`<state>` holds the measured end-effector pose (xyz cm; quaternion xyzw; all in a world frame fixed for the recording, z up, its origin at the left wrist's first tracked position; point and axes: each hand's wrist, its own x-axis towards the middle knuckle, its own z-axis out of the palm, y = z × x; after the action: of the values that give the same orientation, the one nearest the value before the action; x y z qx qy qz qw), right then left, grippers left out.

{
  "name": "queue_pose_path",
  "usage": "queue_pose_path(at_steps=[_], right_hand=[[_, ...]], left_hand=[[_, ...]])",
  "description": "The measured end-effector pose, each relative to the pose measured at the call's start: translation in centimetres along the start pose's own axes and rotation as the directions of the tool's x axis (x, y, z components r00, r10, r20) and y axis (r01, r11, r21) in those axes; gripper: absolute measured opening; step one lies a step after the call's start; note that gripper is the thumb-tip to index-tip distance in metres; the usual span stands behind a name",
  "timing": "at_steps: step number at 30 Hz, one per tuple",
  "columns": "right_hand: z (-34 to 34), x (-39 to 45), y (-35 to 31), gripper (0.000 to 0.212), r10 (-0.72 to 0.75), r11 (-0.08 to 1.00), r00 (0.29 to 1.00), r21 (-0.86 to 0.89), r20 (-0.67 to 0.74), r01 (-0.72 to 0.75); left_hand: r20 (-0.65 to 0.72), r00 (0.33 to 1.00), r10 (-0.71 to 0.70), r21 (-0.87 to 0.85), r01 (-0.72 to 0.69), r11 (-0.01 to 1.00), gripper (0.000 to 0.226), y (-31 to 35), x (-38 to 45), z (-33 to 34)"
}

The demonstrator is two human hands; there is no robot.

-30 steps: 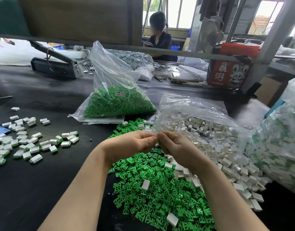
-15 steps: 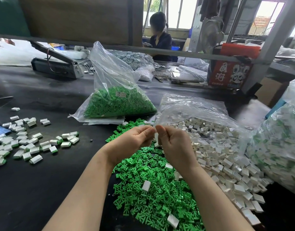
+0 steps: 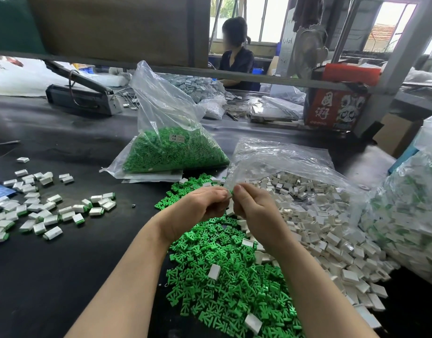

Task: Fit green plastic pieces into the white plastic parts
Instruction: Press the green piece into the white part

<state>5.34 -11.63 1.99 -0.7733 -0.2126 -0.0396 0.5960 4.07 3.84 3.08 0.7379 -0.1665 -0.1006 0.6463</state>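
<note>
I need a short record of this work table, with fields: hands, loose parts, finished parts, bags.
left hand: fingers curled, pinching a small part against the right hand
right hand: fingers curled, pinching the same small part; which piece, cannot tell
green pieces: loose heap under the hands
white parts: heap spilling from an open clear bag
finished parts: scattered at left
green bag: behind the heaps
</note>
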Motion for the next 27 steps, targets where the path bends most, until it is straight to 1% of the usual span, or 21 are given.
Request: queue_pose_path(at_steps=[3, 6, 7, 9, 12, 15, 18, 21, 27], right_hand=[[-0.5, 0.0, 0.1, 0.039, 0.023, 1.0, 0.999, 0.02, 0.03, -0.024], [-1.1, 0.0, 0.2, 0.037, 0.07, 0.993, 0.99, 0.085, 0.119, -0.08], [-1.4, 0.0, 0.2, 0.038, 0.08, 0.989, 0.985, 0.109, 0.156, -0.097], [-1.9, 0.0, 0.2, 0.041, 0.09, 0.983, 0.973, 0.14, 0.212, -0.121], [-2.1, -0.1, 0.2, 0.047, 0.085, 0.972, 0.966, 0.194, 0.245, -0.135], [-1.6, -0.1, 0.3, 0.047, 0.105, 0.962, 0.977, 0.228, 0.185, -0.147], [-0.5, 0.0, 0.4, 0.038, 0.096, 0.978, 0.995, 0.181, 0.038, -0.101], [0.4, 0.0, 0.4, 0.041, 0.074, 0.984, 0.995, 0.165, -0.071, -0.062], [0.7, -0.1, 0.4, 0.037, 0.091, 0.989, 0.993, 0.125, -0.069, -0.082]], left_hand=[[-0.008, 1.0, 0.002, 0.02, -0.002, 1.0, 0.033, 0.2, 0.0, 0.1], [0.048, 0.999, 0.002, 0.074, -0.005, 0.997, 0.024, 0.6, 0.0, 0.0], [0.068, 0.998, 0.0, 0.074, -0.005, 0.997, 0.023, 0.7, -0.1, 0.0], [0.102, 0.995, -0.011, 0.041, 0.007, 0.999, 0.028, 1.0, -0.1, -0.1], [0.127, 0.992, -0.005, 0.022, 0.003, 1.0, 0.031, 1.0, -0.1, 0.1], [0.107, 0.994, 0.018, 0.027, -0.021, 0.999, 0.031, 0.7, -0.1, 0.2], [0.044, 0.998, 0.045, 0.017, -0.046, 0.999, 0.031, 0.4, 0.2, 0.6], [-0.002, 0.997, 0.071, 0.028, -0.071, 0.997, 0.029, 0.0, 0.5, 0.6], [-0.014, 0.999, 0.043, 0.041, -0.042, 0.998, 0.024, -0.6, 0.8, 0.6]])
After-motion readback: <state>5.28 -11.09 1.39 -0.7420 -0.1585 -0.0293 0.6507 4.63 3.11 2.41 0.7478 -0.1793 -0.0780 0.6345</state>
